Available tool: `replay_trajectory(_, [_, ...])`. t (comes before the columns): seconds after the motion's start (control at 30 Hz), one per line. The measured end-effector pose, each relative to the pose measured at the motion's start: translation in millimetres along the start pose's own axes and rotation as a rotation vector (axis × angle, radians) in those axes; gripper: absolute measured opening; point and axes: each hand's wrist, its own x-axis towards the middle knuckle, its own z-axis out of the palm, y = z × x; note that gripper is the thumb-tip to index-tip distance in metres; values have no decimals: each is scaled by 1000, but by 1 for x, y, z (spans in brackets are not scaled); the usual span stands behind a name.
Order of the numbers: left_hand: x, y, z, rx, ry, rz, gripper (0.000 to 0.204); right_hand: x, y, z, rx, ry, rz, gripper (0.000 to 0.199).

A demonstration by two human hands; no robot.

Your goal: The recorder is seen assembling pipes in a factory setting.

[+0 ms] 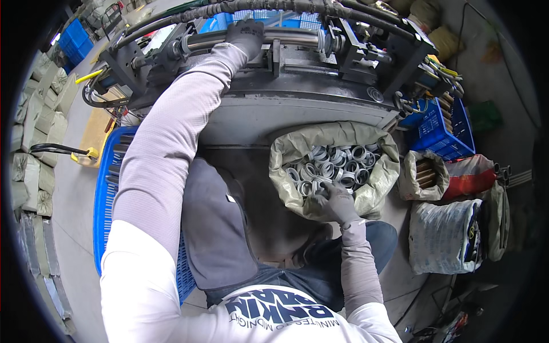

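Observation:
My left hand [246,39], in a dark grey glove, is closed over a shiny metal tube [290,37] lying across the black machine [320,77]. The tube runs between the machine's two end holders; my palm hides part of it. Lower down, my right hand [337,204], in a grey glove, reaches over the near rim of an open woven sack [374,201]. Its thumb and forefinger are apart at the edge of a heap of grey metal rings [326,169]. No ring shows clearly held in it.
Left of my legs stands a long blue plastic crate [107,200] with dark tubes in it. At right are a blue basket [452,137] of brown tubes, a small sack [410,174] and a white bundle [443,237]. Thick black hoses [229,8] cross above the machine.

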Motion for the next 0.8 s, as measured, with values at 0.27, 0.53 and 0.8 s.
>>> replay_trajectory(0.27, [-160, -43, 10, -274, 442, 248, 57, 16, 53, 67, -342, -99, -264, 79])
replay_trajectory(0.53, [-477, -268, 28, -252, 68, -191, 41, 14, 15, -1, 446, -31, 8, 50])
replay_trajectory(0.8, [-700, -234, 75, -56, -345, 9, 48, -2, -18, -20, 926, 34, -266, 44])
